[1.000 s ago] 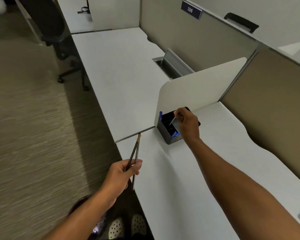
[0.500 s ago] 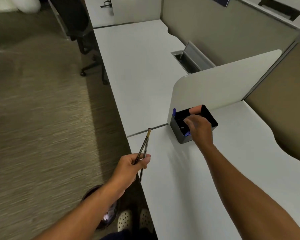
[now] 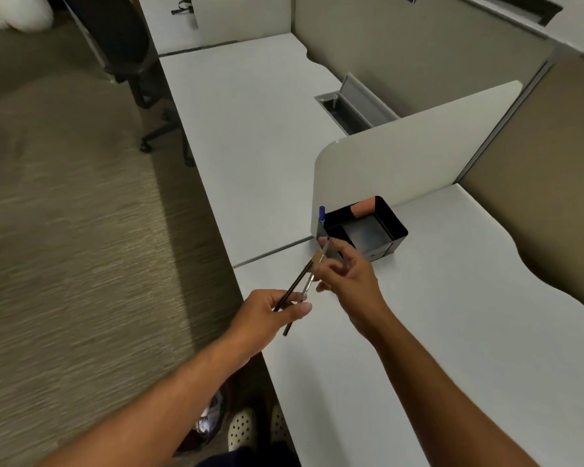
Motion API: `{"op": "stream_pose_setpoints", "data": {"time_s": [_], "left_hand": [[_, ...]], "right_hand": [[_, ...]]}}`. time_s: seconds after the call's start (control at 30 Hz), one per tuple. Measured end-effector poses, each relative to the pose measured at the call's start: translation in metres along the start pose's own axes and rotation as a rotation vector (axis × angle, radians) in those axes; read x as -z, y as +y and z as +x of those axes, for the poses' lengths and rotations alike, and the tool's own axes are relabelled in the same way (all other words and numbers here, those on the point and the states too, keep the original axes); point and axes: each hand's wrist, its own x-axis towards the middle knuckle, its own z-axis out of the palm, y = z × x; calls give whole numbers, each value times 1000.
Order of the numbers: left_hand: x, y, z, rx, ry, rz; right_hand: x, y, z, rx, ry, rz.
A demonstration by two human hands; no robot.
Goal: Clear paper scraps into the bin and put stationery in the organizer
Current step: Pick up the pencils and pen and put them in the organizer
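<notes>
My left hand grips the lower ends of two slim writing tools, a dark pencil with a gold band and a clear pen, above the near desk's left edge. My right hand pinches the upper part of the clear pen with thumb and fingertips. Just behind it a black organizer stands against the white divider. Inside it are a blue pen upright in the left corner and an orange eraser at the back. A dark bin with paper scraps sits on the floor under the desk edge.
The white divider panel separates my desk from the adjoining desk, which has an open cable tray. A black office chair stands far left on the carpet. My shoes show by the bin.
My right hand left the organizer, with nothing in it, and came back toward me to pinch the pen in my left hand. My left hand rose slightly toward it.
</notes>
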Motion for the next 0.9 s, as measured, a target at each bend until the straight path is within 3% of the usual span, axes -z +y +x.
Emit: {"op": "stream_pose_setpoints", "data": {"time_s": [0.07, 0.2, 0.3, 0.67, 0.83, 0.9], "left_hand": [[2, 0, -2, 23, 56, -28], [7, -13, -8, 52, 196, -60], [5, -20, -17, 72, 170, -117], [9, -34, -21, 31, 138, -176], [14, -42, -17, 25, 126, -207], [14, -45, -15, 27, 131, -212]], "right_hand": [[12, -10, 13, 72, 125, 59], [42, -22, 50, 262, 441, -83], [54, -15, 77, 295, 542, -209], [44, 49, 120, 109, 304, -669], [48, 45, 122, 67, 151, -798], [46, 30, 115, 118, 164, -784]]}}
